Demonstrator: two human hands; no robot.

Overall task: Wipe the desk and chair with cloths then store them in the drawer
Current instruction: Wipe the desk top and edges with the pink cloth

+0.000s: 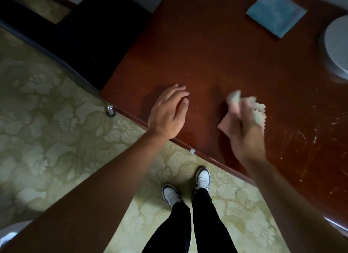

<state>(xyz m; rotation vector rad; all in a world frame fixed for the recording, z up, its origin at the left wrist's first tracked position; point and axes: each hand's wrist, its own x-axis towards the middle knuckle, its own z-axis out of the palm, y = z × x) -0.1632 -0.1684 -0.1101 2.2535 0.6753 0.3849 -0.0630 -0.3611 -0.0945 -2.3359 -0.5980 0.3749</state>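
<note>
The person stands at the near edge of the desk [216, 51], shoes on the patterned carpet [47, 111]. The right hand [246, 137] is blurred but clutches a bunched pink cloth [243, 109] with curled fingers, held at or just above the desktop. The left hand [167, 113] rests near the desk edge, fingers straight and relaxed, grasping nothing. Pale scratches or smears show on the wood to the right of the pink cloth. Farther back, a folded blue cloth [275, 13] lies flat and untouched near the far edge, beside a round grey object [337, 47] of unclear type. Judgement: desk wiping is at an early stage; the chair, dark and far left [105, 21], remains to be wiped. No drawer or container contents are visible.
</note>
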